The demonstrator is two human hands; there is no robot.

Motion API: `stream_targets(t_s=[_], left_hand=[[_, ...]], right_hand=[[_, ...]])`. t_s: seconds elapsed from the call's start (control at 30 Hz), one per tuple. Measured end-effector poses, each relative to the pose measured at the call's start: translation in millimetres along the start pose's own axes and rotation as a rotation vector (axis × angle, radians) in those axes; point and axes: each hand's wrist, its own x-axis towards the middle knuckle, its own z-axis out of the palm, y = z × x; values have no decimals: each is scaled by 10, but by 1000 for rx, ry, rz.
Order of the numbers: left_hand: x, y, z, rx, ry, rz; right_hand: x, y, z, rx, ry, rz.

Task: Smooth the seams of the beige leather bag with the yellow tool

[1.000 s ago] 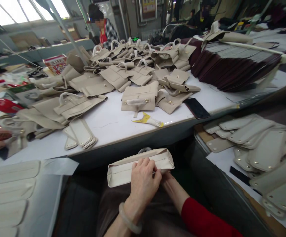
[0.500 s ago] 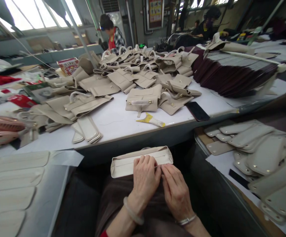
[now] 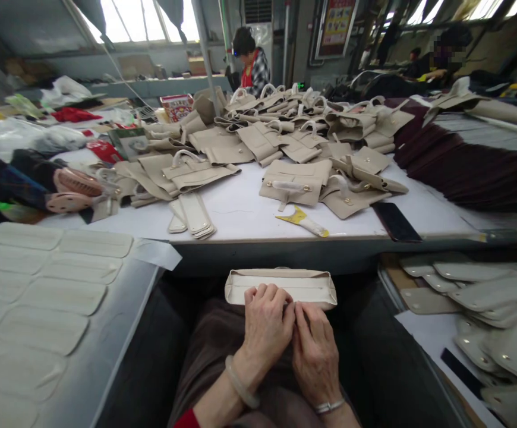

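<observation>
Workshop, windows [image 3: 142, 21] along the back wall, co-worker in a checked top [image 3: 262, 70] past the far side of the white table [image 3: 236, 220]. Heap of beige bags with handles [image 3: 247, 142] covers the middle of it; dark maroon stack [image 3: 467, 166] at right. Near edge: short stack of pale strips [image 3: 196, 214], yellow-and-white piece [image 3: 303, 222], black phone [image 3: 396, 222].

Work item: beige bag body [image 3: 314, 291] with a white panel facing up, held above the lap, just in front of the table edge.

Left hand [image 3: 267, 318]: clamped on its near long edge, fingers curled over onto the white panel, thumb side by the edge. Right hand [image 3: 316, 345]: just beside the left, thumb and index brought together at the same edge, fingertips next to the left's. Anything between them is too small to make out; can't tell if it grips the edge itself. Bangle [image 3: 241, 383] on left wrist, metal bracelet [image 3: 328, 407] on right.

Flat pale panels [image 3: 51, 288] laid in rows at left; studded panels [image 3: 485, 291] piled at right.
</observation>
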Motion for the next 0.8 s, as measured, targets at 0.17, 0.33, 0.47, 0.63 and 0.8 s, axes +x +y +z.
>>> stream_targets(t_s=[0.17, 0.33, 0.47, 0.63, 0.8], left_hand=[[-61, -145, -92, -13, 37, -69], [-189, -332, -174, -147, 121, -125], [-348, -695, -105, -602, 401, -369], [-426, -1056, 378, -1586, 426, -1315], [-157, -915, 855, -1995, 273, -1385]], right_hand=[[30, -122, 110, 46, -30, -58], [68, -253, 187, 77, -58, -125], [104, -343, 221, 78, -75, -168], [138, -425, 273, 120, -79, -204], [156, -454, 327, 154, -97, -218]])
